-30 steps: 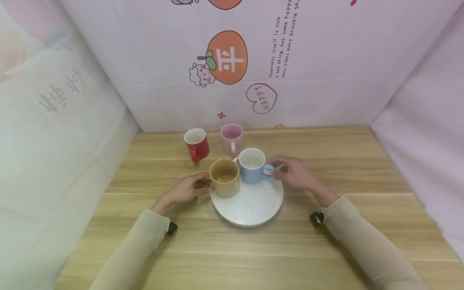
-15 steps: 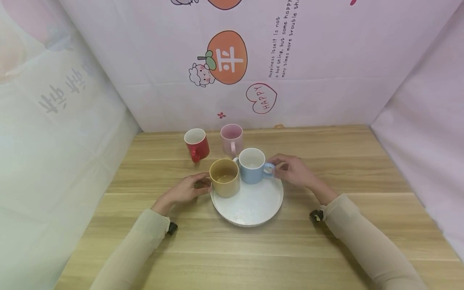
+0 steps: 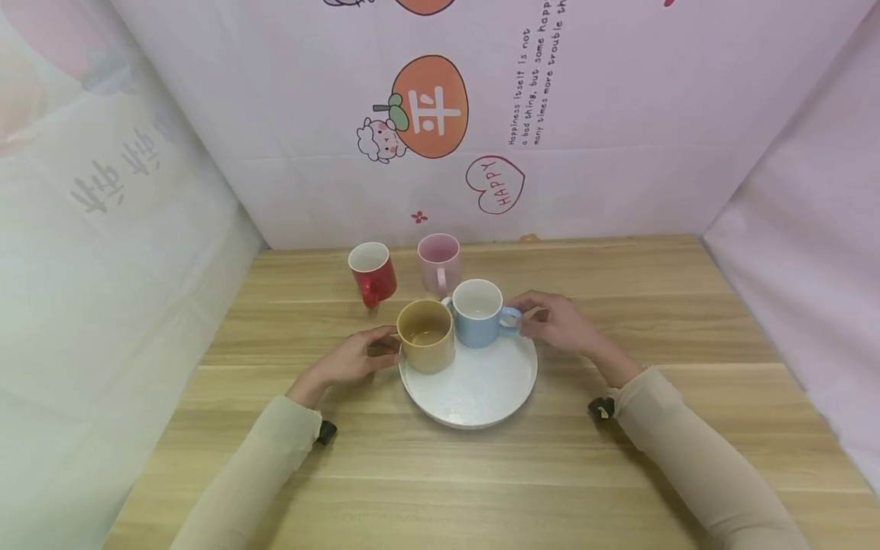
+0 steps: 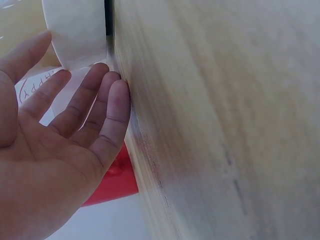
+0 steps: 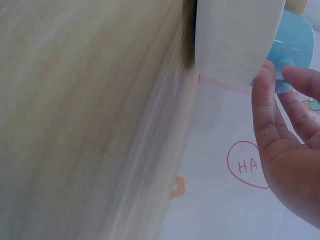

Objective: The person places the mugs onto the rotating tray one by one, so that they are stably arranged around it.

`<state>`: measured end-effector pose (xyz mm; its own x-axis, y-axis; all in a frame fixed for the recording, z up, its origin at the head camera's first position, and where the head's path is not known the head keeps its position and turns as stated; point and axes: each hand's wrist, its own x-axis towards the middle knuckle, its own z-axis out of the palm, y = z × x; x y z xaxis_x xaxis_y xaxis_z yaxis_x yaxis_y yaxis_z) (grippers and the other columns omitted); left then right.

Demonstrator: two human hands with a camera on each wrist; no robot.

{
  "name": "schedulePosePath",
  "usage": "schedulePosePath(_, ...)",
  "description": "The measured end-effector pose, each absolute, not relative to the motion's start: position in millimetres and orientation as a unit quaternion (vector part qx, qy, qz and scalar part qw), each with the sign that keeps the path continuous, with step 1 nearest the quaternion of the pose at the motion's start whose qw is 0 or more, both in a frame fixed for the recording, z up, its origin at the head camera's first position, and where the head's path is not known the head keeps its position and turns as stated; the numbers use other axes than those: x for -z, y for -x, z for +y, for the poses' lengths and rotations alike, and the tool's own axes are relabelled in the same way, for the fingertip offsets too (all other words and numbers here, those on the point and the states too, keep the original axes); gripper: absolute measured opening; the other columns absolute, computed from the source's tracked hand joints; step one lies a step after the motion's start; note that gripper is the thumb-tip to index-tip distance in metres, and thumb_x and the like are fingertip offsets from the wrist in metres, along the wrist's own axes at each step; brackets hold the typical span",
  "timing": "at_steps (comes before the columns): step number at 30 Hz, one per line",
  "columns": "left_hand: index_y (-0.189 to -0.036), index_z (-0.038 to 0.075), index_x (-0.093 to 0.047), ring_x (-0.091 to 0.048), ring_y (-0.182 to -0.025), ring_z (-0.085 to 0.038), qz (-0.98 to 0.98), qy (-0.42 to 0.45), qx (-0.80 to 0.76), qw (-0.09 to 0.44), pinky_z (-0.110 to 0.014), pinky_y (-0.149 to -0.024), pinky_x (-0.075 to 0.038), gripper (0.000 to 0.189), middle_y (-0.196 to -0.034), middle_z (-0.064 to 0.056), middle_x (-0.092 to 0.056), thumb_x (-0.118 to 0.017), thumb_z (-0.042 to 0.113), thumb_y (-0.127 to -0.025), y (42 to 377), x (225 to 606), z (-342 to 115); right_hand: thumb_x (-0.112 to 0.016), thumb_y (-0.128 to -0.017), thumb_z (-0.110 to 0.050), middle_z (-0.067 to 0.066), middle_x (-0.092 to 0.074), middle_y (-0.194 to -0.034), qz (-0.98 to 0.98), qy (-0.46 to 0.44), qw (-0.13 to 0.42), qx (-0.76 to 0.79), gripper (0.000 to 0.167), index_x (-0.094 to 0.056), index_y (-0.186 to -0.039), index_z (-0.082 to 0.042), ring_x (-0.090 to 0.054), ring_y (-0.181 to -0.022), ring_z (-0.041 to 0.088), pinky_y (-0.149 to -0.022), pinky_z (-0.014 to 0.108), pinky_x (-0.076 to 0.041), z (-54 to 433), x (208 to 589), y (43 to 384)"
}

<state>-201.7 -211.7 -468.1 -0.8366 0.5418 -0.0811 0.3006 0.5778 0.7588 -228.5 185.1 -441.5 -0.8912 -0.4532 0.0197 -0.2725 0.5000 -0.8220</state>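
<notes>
On the round white plate [image 3: 474, 393] stand a tan mug [image 3: 426, 355] and a light blue mug [image 3: 476, 328], both upright, side by side toward the back. My left hand [image 3: 357, 357] is at the plate's left edge by the tan mug. In the left wrist view its fingers are loosely extended, tips at the white side wall. My right hand [image 3: 553, 325] pinches the blue mug's handle [image 3: 510, 318] between thumb and fingers. The right wrist view shows the blue handle [image 5: 283, 86] at the thumb, with fingers close to the plate's wall.
Behind the plate, a red mug [image 3: 373, 279] and a pink mug [image 3: 440, 267] stand on the wooden table [image 3: 474, 496]. A printed cloth [image 3: 605, 114] rises at the back edge, and pale cloth hangs on both sides.
</notes>
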Motion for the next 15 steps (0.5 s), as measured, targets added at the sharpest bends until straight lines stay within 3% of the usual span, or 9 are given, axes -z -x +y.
schedulePosePath(15,-0.141,0.009,-0.053,-0.067,-0.113,-0.027,0.869,-0.246,-0.412,0.123,-0.046,-0.103,-0.052,0.047,-0.121,-0.011,-0.071,-0.066,0.015,-0.096,200.0,459.7,-215.1,-0.063,-0.094,-0.004,0.022,-0.066,-0.117,0.837,0.197,0.114,0.498,0.031,-0.062,-0.124,-0.006,-0.073,-0.092,0.032,-0.077,0.033,-0.063,196.2,444.9,230.3)
